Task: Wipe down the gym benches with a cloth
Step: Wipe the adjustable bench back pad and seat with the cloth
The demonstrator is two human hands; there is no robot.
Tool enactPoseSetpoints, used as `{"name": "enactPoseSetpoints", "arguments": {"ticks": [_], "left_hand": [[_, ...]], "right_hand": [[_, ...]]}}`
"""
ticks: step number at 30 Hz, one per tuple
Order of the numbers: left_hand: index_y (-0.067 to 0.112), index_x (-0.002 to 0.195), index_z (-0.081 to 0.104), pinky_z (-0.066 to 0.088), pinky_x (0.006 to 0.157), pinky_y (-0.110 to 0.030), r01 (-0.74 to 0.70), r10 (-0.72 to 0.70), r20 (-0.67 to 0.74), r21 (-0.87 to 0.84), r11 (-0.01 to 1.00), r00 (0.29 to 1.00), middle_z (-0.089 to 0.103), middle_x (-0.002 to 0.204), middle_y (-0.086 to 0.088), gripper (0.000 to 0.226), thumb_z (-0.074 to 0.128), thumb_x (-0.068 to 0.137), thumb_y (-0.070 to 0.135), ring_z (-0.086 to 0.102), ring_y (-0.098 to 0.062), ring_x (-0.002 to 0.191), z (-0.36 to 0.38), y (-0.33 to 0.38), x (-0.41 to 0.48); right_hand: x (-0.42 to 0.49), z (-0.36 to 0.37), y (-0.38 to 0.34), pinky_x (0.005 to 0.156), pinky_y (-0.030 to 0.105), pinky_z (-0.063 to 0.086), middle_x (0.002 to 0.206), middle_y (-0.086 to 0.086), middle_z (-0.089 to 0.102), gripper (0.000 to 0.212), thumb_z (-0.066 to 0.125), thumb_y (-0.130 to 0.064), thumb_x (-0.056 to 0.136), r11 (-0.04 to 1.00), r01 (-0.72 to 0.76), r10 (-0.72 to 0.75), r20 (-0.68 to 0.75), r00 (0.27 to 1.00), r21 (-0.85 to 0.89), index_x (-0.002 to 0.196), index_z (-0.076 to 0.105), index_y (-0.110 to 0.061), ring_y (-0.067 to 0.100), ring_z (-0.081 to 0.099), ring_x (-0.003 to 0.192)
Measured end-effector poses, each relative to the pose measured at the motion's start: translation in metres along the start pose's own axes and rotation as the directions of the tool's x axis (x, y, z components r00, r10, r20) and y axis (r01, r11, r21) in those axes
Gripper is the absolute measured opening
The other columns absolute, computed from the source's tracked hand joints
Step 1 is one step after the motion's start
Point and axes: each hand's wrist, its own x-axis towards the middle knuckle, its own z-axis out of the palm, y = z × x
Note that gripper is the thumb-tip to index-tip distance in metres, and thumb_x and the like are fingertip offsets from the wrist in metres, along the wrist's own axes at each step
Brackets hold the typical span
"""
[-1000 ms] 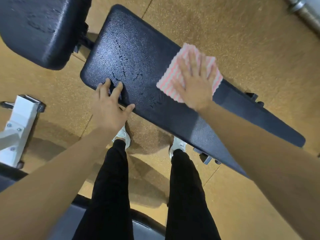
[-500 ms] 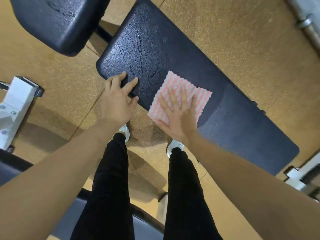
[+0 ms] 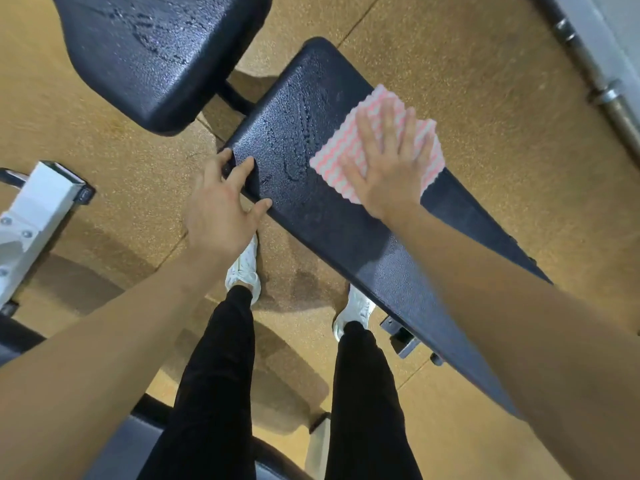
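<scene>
A long black padded bench (image 3: 346, 216) runs diagonally from upper middle to lower right, with wet streaks near its upper end. A pink-and-white striped cloth (image 3: 332, 157) lies flat on the bench's far edge. My right hand (image 3: 388, 168) presses flat on the cloth with fingers spread. My left hand (image 3: 221, 206) grips the near corner edge of the bench pad. A second black pad (image 3: 156, 53), also streaked with wet marks, sits at the upper left.
A white metal frame (image 3: 31, 216) stands at the left edge. A steel barbell (image 3: 602, 95) lies along the upper right. My legs in black trousers and white shoes (image 3: 242, 268) stand on the tan floor beside the bench. Another dark pad (image 3: 114, 448) is at the bottom.
My right hand slid the cloth from the near edge across to the far edge of the bench. My left hand stayed on the bench's near corner.
</scene>
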Motion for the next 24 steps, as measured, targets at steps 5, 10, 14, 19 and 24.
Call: {"name": "enactPoseSetpoints", "arguments": {"ticks": [5, 10, 14, 19, 24], "left_hand": [[0.026, 0.150, 0.053, 0.038, 0.114, -0.042, -0.006, 0.007, 0.019, -0.065, 0.998, 1.000, 0.042, 0.154, -0.007, 0.069, 0.077, 0.088, 0.044, 0.045, -0.030, 0.135, -0.002, -0.004, 0.004], [0.026, 0.147, 0.057, 0.043, 0.107, -0.042, -0.067, 0.070, 0.025, -0.106, 0.992, 0.997, 0.047, 0.149, -0.008, 0.064, 0.077, 0.088, 0.041, 0.047, -0.028, 0.132, -0.009, -0.016, 0.004], [0.026, 0.147, 0.058, 0.038, 0.110, -0.041, -0.087, 0.095, 0.055, -0.131, 0.988, 0.994, 0.046, 0.150, -0.009, 0.060, 0.075, 0.091, 0.037, 0.046, -0.030, 0.134, -0.013, -0.020, 0.006], [0.022, 0.146, 0.058, 0.041, 0.108, -0.048, -0.072, 0.096, 0.098, -0.223, 0.972, 0.990, 0.046, 0.150, -0.012, 0.061, 0.066, 0.089, 0.040, 0.045, -0.036, 0.129, -0.013, -0.024, 0.005], [0.021, 0.145, 0.060, 0.042, 0.109, -0.049, -0.088, 0.129, 0.132, -0.281, 0.956, 0.983, 0.046, 0.152, -0.013, 0.071, 0.048, 0.080, 0.047, 0.046, -0.039, 0.131, -0.018, -0.032, 0.004]], "right_hand": [[0.034, -0.016, -0.018, 0.117, 0.073, -0.003, 0.172, 0.003, -0.007, 0.073, 0.016, -0.070, 0.099, 0.991, -0.084, 0.083, 0.015, 0.996, 0.100, 0.162, -0.004, -0.038, 0.044, -0.006, 0.155], [0.000, 0.000, -0.039, 0.115, 0.076, 0.004, 0.171, 0.012, -0.005, 0.078, 0.016, -0.073, 0.097, 0.999, 0.022, -0.020, 0.047, 0.999, -0.039, 0.163, 0.000, -0.034, 0.050, -0.006, 0.153], [-0.053, 0.023, -0.061, 0.112, 0.079, 0.006, 0.170, 0.018, 0.001, 0.081, 0.024, -0.074, 0.097, 0.984, 0.170, -0.167, 0.055, 0.984, -0.059, 0.164, 0.010, -0.030, 0.054, -0.004, 0.152], [-0.090, 0.036, -0.077, 0.116, 0.075, 0.003, 0.171, 0.013, 0.006, 0.072, 0.038, -0.062, 0.100, 0.953, 0.297, -0.294, 0.047, 0.955, -0.064, 0.163, 0.020, -0.031, 0.049, 0.003, 0.154], [-0.053, 0.023, -0.068, 0.116, 0.075, 0.002, 0.171, 0.007, 0.008, 0.068, 0.023, -0.068, 0.101, 0.936, 0.343, -0.338, 0.069, 0.938, -0.078, 0.162, 0.020, -0.037, 0.045, 0.001, 0.155]]}}
